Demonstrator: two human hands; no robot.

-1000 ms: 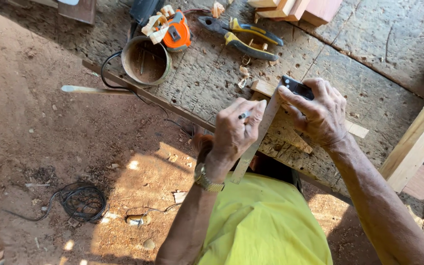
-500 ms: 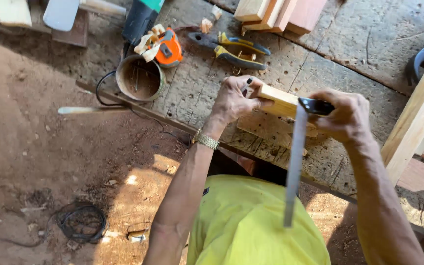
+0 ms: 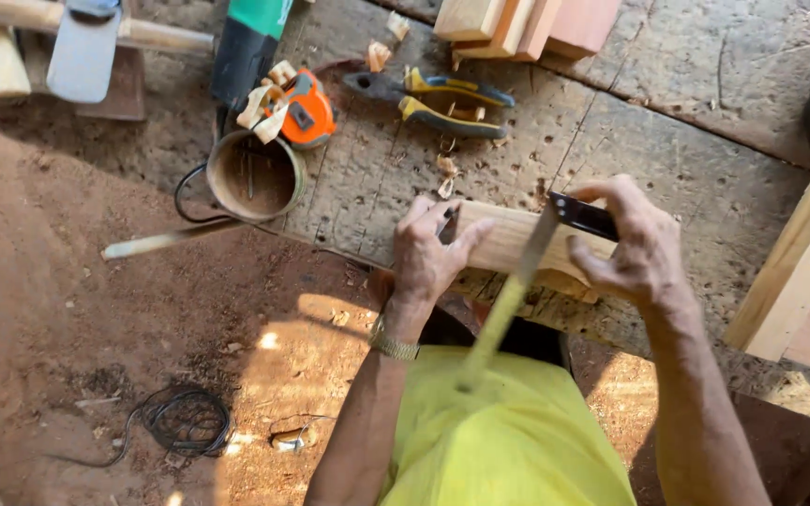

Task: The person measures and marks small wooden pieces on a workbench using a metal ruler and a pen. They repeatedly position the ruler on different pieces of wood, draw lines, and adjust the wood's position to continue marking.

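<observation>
Head view first, starting closest in — the yellow shirt (image 3: 508,440) is filling the bottom of the frame, and the blurred metal blade of a try square (image 3: 508,300) is hanging down over it, past the near edge of the workbench (image 3: 686,178). The right hand (image 3: 635,248) is gripping the square's dark stock, fingers curled tight around it, at the right part of a pale wood block (image 3: 508,239) lying near the bench edge. The left hand (image 3: 428,253) is pressing down on the block's left part, fingers spread across the top, with a pencil (image 3: 449,217) pinched between them.

No drawn line is showing on the block, so by my reckoning the square is only being set against it — marking and any cutting are left to do.

Farther back, a round tin (image 3: 255,176), an orange tape measure (image 3: 307,111) and pliers (image 3: 442,101) are lying idle.
</observation>
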